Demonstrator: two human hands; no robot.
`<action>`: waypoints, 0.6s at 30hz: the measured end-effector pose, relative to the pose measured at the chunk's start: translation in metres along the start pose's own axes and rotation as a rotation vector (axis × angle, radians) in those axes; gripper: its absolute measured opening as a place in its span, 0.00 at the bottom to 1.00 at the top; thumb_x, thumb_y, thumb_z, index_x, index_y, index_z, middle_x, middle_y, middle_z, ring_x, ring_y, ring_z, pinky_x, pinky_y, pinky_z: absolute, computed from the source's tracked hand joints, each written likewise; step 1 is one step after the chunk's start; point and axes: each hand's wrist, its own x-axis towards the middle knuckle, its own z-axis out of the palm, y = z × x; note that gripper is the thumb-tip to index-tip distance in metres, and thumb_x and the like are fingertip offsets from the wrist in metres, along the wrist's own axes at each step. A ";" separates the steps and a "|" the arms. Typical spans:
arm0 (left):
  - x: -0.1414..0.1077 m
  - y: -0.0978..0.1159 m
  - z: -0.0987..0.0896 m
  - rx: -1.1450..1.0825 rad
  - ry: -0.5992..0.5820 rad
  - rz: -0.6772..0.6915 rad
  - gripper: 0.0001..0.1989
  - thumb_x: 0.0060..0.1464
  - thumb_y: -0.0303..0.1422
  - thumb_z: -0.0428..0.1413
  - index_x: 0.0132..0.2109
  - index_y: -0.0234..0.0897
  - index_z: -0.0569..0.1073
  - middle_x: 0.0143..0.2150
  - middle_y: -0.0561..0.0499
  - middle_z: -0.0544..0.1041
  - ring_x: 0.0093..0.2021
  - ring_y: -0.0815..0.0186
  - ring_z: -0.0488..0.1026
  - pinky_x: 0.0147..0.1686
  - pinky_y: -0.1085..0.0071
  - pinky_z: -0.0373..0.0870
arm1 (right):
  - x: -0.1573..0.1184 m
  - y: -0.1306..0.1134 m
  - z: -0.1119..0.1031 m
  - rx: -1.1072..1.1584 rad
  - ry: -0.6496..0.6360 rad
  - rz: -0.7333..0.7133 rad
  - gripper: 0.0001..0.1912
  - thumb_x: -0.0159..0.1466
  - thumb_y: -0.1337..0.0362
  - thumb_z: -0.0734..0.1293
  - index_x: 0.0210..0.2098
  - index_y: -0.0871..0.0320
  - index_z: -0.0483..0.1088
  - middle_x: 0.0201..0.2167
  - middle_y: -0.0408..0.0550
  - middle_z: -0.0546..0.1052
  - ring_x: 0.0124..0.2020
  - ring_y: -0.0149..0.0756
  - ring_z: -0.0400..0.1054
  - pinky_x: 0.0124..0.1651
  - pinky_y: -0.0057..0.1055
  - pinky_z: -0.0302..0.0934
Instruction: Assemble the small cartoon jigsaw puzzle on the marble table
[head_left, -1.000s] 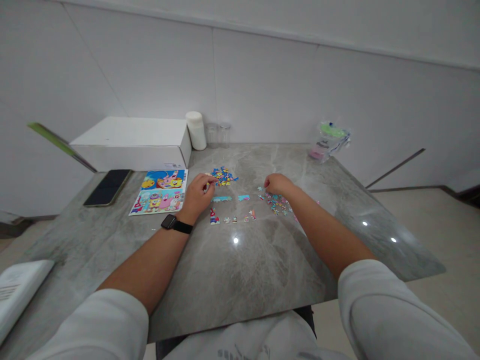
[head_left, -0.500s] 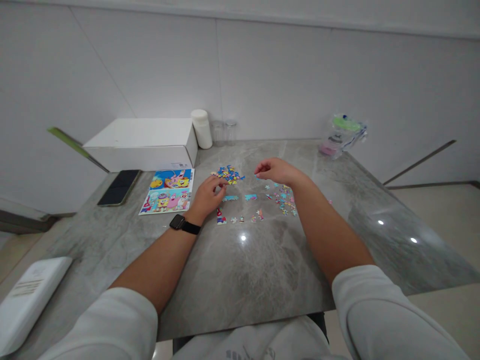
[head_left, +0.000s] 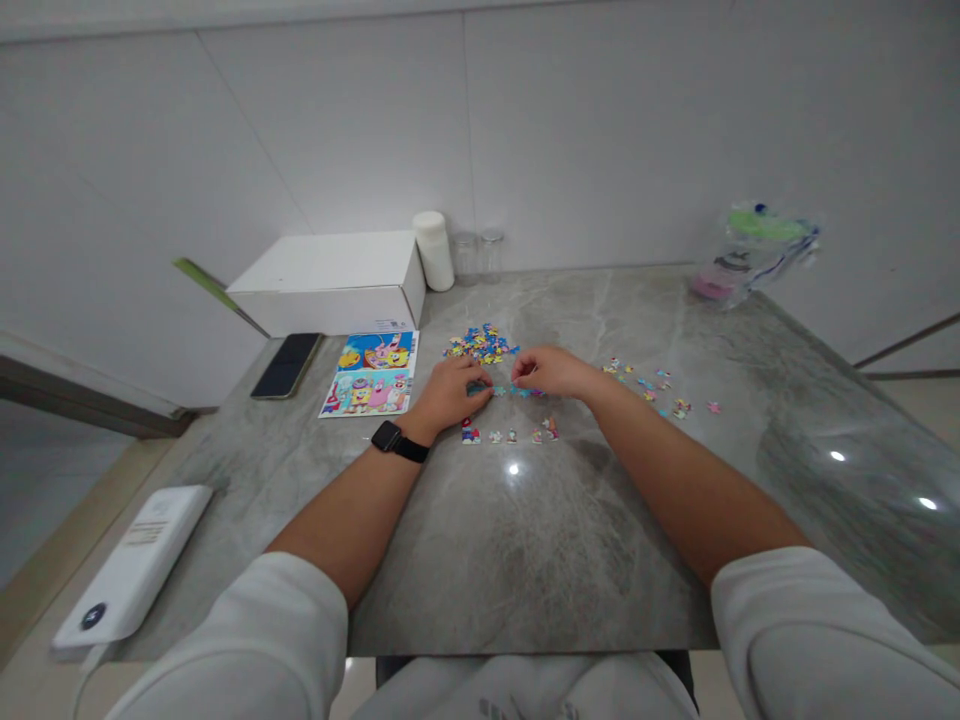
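My left hand [head_left: 452, 393] rests on the table, thumb and index fingertips pressed at the left end of a row of joined light-blue jigsaw puzzle pieces [head_left: 500, 391]. Facing it, my right hand [head_left: 550, 372] pinches a small blue puzzle piece [head_left: 516, 388] at that row; its fingers hide part of it. Below the hands lies a lower row of pieces, with a red-and-blue cluster [head_left: 471, 436] at left and a pinkish cluster [head_left: 550, 430] at right. Behind them sits a pile of loose blue and yellow pieces [head_left: 484, 344].
More loose pieces [head_left: 681, 408] are scattered on the right. At left lie a picture sheet [head_left: 367, 375], a phone [head_left: 287, 366] and a white power bank [head_left: 135, 565] with a cable. A white box [head_left: 330, 285], a white bottle [head_left: 433, 252], glasses [head_left: 491, 256] and a plastic bag [head_left: 750, 255] stand along the wall.
My right hand has come down and left to the blue row, bringing the small piece close to my left hand. The view has turned left, so everything appears farther right.
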 end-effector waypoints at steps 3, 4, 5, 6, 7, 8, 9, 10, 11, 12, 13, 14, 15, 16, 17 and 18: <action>0.000 0.003 0.000 -0.005 -0.014 0.006 0.07 0.61 0.38 0.64 0.45 0.43 0.84 0.46 0.46 0.80 0.50 0.56 0.76 0.52 0.58 0.71 | -0.001 -0.004 0.005 -0.094 0.035 -0.002 0.05 0.60 0.69 0.73 0.36 0.55 0.82 0.33 0.42 0.85 0.34 0.34 0.76 0.37 0.26 0.64; 0.000 0.004 -0.001 -0.006 -0.018 0.007 0.07 0.61 0.38 0.64 0.45 0.43 0.84 0.46 0.46 0.80 0.50 0.56 0.76 0.52 0.58 0.71 | -0.001 -0.005 0.007 -0.120 0.046 -0.003 0.05 0.61 0.69 0.73 0.36 0.55 0.82 0.34 0.43 0.85 0.35 0.35 0.76 0.38 0.26 0.64; 0.000 0.005 -0.001 -0.005 -0.022 0.004 0.07 0.61 0.37 0.64 0.44 0.43 0.83 0.47 0.46 0.80 0.50 0.56 0.76 0.52 0.58 0.71 | 0.000 -0.007 0.009 -0.147 0.055 -0.003 0.05 0.61 0.68 0.73 0.35 0.55 0.82 0.34 0.43 0.85 0.35 0.36 0.77 0.38 0.27 0.64; 0.000 0.006 -0.001 -0.002 -0.026 0.000 0.06 0.61 0.37 0.64 0.44 0.43 0.83 0.47 0.46 0.80 0.50 0.55 0.76 0.52 0.57 0.71 | 0.000 -0.008 0.012 -0.175 0.065 -0.003 0.04 0.62 0.68 0.73 0.35 0.54 0.82 0.35 0.44 0.85 0.36 0.36 0.77 0.38 0.27 0.64; 0.000 0.006 -0.002 0.003 -0.028 -0.007 0.06 0.61 0.37 0.65 0.44 0.43 0.83 0.47 0.46 0.80 0.50 0.55 0.76 0.52 0.57 0.71 | 0.000 -0.009 0.014 -0.201 0.074 -0.003 0.04 0.62 0.68 0.73 0.35 0.54 0.82 0.36 0.45 0.85 0.37 0.37 0.77 0.39 0.28 0.64; 0.000 0.007 -0.002 0.007 -0.031 -0.011 0.06 0.61 0.37 0.65 0.44 0.43 0.83 0.47 0.46 0.80 0.50 0.55 0.76 0.52 0.57 0.71 | 0.000 -0.009 0.016 -0.225 0.084 -0.004 0.04 0.63 0.68 0.73 0.34 0.54 0.82 0.36 0.45 0.85 0.38 0.38 0.77 0.39 0.28 0.64; 0.000 0.008 -0.002 0.010 -0.033 -0.012 0.06 0.61 0.37 0.65 0.44 0.42 0.83 0.47 0.46 0.80 0.50 0.55 0.77 0.52 0.57 0.71 | 0.001 -0.010 0.018 -0.246 0.094 -0.002 0.04 0.63 0.68 0.72 0.34 0.54 0.82 0.36 0.46 0.85 0.38 0.38 0.77 0.40 0.28 0.64; 0.000 0.008 -0.002 0.011 -0.035 -0.012 0.07 0.61 0.37 0.65 0.44 0.42 0.83 0.48 0.46 0.80 0.50 0.55 0.77 0.52 0.57 0.71 | 0.001 -0.011 0.019 -0.263 0.104 0.001 0.05 0.64 0.67 0.72 0.34 0.54 0.82 0.36 0.46 0.85 0.38 0.38 0.77 0.40 0.28 0.64; 0.000 0.008 -0.002 0.011 -0.037 -0.012 0.07 0.61 0.37 0.65 0.44 0.42 0.83 0.48 0.46 0.80 0.50 0.55 0.77 0.52 0.58 0.71 | 0.001 -0.011 0.021 -0.276 0.111 0.005 0.05 0.64 0.67 0.72 0.33 0.54 0.82 0.36 0.46 0.85 0.38 0.38 0.77 0.40 0.28 0.64; 0.000 0.009 -0.002 0.010 -0.038 -0.013 0.07 0.61 0.37 0.65 0.44 0.42 0.83 0.48 0.46 0.80 0.50 0.55 0.77 0.52 0.58 0.71 | 0.001 -0.012 0.022 -0.287 0.113 0.009 0.06 0.65 0.67 0.72 0.34 0.54 0.82 0.36 0.47 0.85 0.38 0.38 0.77 0.41 0.28 0.64; 0.000 0.009 -0.002 0.008 -0.039 -0.015 0.07 0.61 0.38 0.65 0.44 0.42 0.83 0.48 0.46 0.80 0.50 0.56 0.77 0.52 0.58 0.71 | 0.001 -0.013 0.022 -0.299 0.114 0.014 0.06 0.66 0.67 0.71 0.34 0.54 0.82 0.37 0.47 0.85 0.38 0.38 0.77 0.41 0.28 0.64; 0.000 0.009 -0.003 0.007 -0.041 -0.017 0.07 0.61 0.38 0.65 0.44 0.42 0.83 0.48 0.46 0.80 0.50 0.56 0.76 0.52 0.58 0.70 | 0.000 -0.014 0.023 -0.313 0.112 0.019 0.06 0.66 0.67 0.71 0.35 0.55 0.82 0.37 0.48 0.85 0.39 0.38 0.77 0.41 0.28 0.64; 0.000 0.009 -0.003 0.006 -0.043 -0.020 0.07 0.61 0.38 0.65 0.44 0.42 0.83 0.48 0.46 0.80 0.50 0.56 0.76 0.52 0.58 0.70 | 0.000 -0.015 0.023 -0.330 0.110 0.023 0.07 0.67 0.66 0.70 0.35 0.55 0.83 0.38 0.48 0.85 0.40 0.38 0.77 0.42 0.28 0.64; 0.000 0.010 -0.003 0.005 -0.046 -0.023 0.07 0.61 0.37 0.65 0.44 0.42 0.83 0.48 0.46 0.80 0.50 0.56 0.76 0.52 0.59 0.70 | 0.000 -0.016 0.023 -0.347 0.108 0.024 0.07 0.67 0.66 0.70 0.36 0.55 0.83 0.40 0.49 0.85 0.41 0.39 0.77 0.43 0.28 0.64; 0.000 0.010 -0.003 0.005 -0.049 -0.025 0.07 0.61 0.37 0.65 0.44 0.42 0.82 0.48 0.47 0.80 0.50 0.57 0.76 0.51 0.59 0.70 | -0.001 -0.017 0.023 -0.364 0.108 0.026 0.07 0.67 0.66 0.70 0.38 0.56 0.83 0.41 0.50 0.85 0.42 0.39 0.77 0.44 0.28 0.64; 0.000 0.010 -0.003 0.006 -0.052 -0.028 0.07 0.61 0.37 0.64 0.44 0.42 0.82 0.48 0.47 0.80 0.50 0.57 0.76 0.51 0.60 0.70 | -0.001 -0.018 0.024 -0.379 0.111 0.028 0.08 0.68 0.65 0.69 0.38 0.56 0.83 0.42 0.51 0.85 0.44 0.40 0.77 0.45 0.29 0.64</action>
